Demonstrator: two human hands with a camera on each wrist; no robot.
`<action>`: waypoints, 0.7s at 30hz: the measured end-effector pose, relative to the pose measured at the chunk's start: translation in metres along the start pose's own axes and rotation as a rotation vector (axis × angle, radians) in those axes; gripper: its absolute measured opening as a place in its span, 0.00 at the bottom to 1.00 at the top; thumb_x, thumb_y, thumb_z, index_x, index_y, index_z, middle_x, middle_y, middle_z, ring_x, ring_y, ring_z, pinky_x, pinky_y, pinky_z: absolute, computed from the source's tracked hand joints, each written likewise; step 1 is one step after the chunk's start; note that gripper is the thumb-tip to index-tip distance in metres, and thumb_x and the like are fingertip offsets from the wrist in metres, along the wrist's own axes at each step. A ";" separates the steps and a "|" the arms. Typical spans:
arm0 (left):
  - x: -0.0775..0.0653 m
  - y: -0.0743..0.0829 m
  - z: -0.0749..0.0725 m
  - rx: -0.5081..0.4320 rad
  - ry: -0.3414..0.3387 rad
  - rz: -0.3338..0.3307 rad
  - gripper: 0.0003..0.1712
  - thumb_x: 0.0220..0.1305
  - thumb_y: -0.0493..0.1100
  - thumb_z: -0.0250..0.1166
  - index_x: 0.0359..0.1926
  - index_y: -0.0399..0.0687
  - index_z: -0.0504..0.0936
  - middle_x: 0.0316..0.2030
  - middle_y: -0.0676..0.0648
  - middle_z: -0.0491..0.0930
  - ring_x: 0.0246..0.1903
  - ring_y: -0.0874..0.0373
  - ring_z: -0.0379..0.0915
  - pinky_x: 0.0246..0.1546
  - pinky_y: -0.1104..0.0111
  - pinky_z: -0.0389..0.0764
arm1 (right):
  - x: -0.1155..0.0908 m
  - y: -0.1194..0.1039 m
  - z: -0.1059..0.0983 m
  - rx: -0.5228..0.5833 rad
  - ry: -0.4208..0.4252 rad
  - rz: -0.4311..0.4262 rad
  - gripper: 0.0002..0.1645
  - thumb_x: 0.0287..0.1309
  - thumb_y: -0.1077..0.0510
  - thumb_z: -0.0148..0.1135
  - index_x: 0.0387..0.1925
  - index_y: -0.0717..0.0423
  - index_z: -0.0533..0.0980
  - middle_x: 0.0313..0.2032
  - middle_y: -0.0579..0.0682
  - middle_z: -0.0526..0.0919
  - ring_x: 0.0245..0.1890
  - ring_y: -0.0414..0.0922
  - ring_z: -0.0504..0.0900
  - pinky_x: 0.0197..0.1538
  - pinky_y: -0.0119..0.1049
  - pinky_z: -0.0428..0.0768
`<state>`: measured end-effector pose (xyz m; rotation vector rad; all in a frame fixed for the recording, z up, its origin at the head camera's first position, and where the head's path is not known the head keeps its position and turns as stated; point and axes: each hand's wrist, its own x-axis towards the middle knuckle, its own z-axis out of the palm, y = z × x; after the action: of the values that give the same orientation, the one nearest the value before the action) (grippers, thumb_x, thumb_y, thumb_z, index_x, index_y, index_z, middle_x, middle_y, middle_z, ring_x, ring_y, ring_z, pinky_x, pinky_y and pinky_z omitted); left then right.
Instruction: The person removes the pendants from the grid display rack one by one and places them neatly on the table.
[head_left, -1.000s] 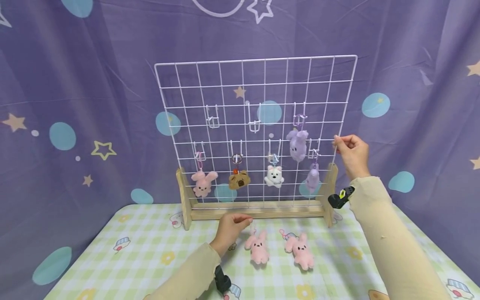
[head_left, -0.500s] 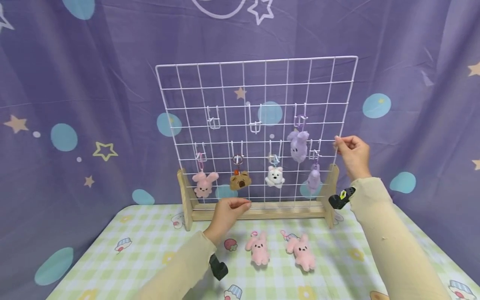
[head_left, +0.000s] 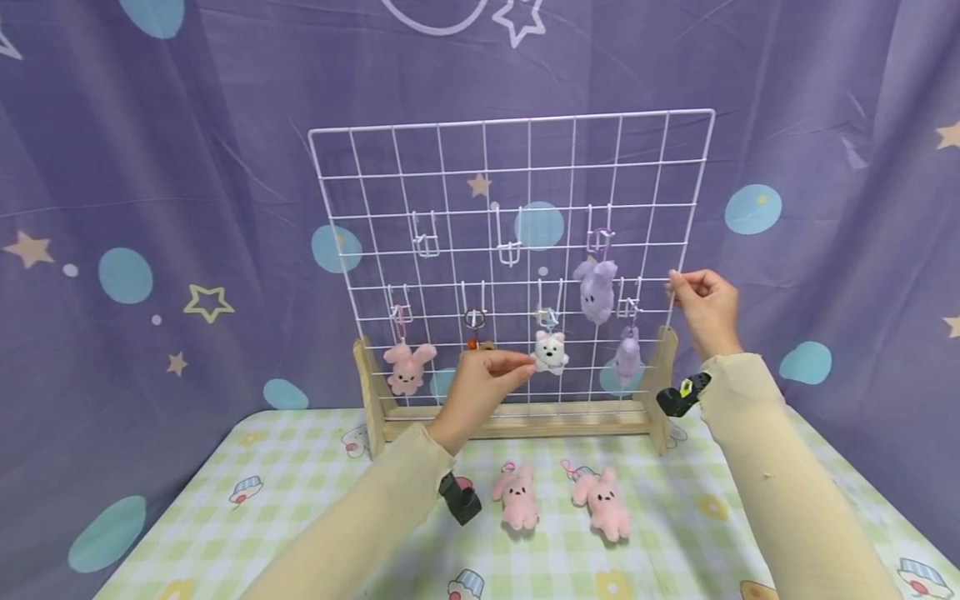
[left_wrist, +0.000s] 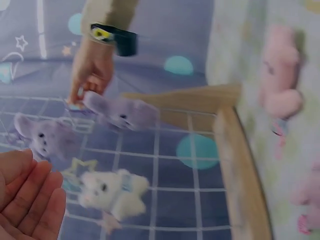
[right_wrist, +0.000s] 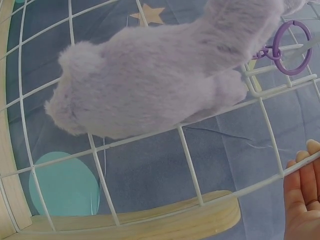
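Observation:
My right hand [head_left: 707, 310] pinches the right edge of a white wire grid rack [head_left: 510, 123]; its fingers curl at the wire in the right wrist view. My left hand [head_left: 483, 390] is raised before the grid, its fingertips overlapping the edge of a white bear keychain [head_left: 551, 353]. In the left wrist view that hand [left_wrist: 30, 200] holds nothing, fingers relaxed, apart from the white bear. Two purple rabbit keychains hang on hooks at the right, an upper one [head_left: 597, 292] and a lower one [head_left: 627, 357]. My left hand mostly hides a brown keychain [head_left: 489, 345].
A pink rabbit keychain [head_left: 407, 369] hangs at the grid's left. Two bare hooks, left [head_left: 427, 244] and middle [head_left: 509, 252], are on the upper row. Two pink rabbits, one left [head_left: 517, 500] and one right [head_left: 604, 505], lie on the checked tablecloth [head_left: 300, 483] before the wooden base [head_left: 517, 427].
My left hand has left the pink rabbit's loop on the table and risen up and right to the white bear, now covering the brown keychain. My right hand stays at the grid's edge.

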<state>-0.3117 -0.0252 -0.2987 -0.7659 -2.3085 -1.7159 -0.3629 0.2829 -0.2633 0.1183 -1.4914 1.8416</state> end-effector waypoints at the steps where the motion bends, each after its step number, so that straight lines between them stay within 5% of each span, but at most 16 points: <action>1: 0.002 0.005 0.001 0.000 0.003 0.005 0.13 0.59 0.43 0.67 0.43 0.41 0.85 0.39 0.47 0.85 0.39 0.58 0.81 0.43 0.66 0.80 | 0.000 0.000 0.000 -0.002 -0.001 -0.004 0.11 0.55 0.67 0.64 0.20 0.55 0.75 0.17 0.40 0.81 0.18 0.33 0.78 0.26 0.21 0.77; 10: 0.022 0.046 0.012 0.039 0.033 -0.022 0.11 0.58 0.53 0.67 0.41 0.59 0.86 0.38 0.61 0.84 0.42 0.68 0.78 0.54 0.57 0.68 | 0.001 0.000 0.000 0.019 -0.006 -0.004 0.12 0.55 0.67 0.63 0.20 0.55 0.75 0.17 0.40 0.82 0.18 0.33 0.78 0.26 0.21 0.77; 15: 0.034 0.062 0.020 -0.058 -0.003 0.018 0.11 0.60 0.47 0.66 0.44 0.52 0.85 0.39 0.55 0.85 0.41 0.65 0.79 0.45 0.66 0.79 | 0.001 -0.001 -0.001 0.028 -0.005 0.011 0.11 0.55 0.68 0.63 0.20 0.57 0.75 0.17 0.41 0.82 0.18 0.34 0.78 0.26 0.22 0.77; 21: 0.047 0.077 0.029 -0.077 0.056 0.082 0.12 0.60 0.40 0.66 0.43 0.40 0.84 0.38 0.47 0.86 0.37 0.62 0.81 0.40 0.72 0.80 | 0.000 -0.002 -0.002 0.011 -0.010 0.025 0.10 0.55 0.68 0.63 0.21 0.57 0.75 0.17 0.41 0.81 0.18 0.34 0.78 0.26 0.22 0.77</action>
<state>-0.3097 0.0322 -0.2232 -0.8036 -2.1552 -1.7761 -0.3607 0.2842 -0.2622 0.1148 -1.4966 1.8717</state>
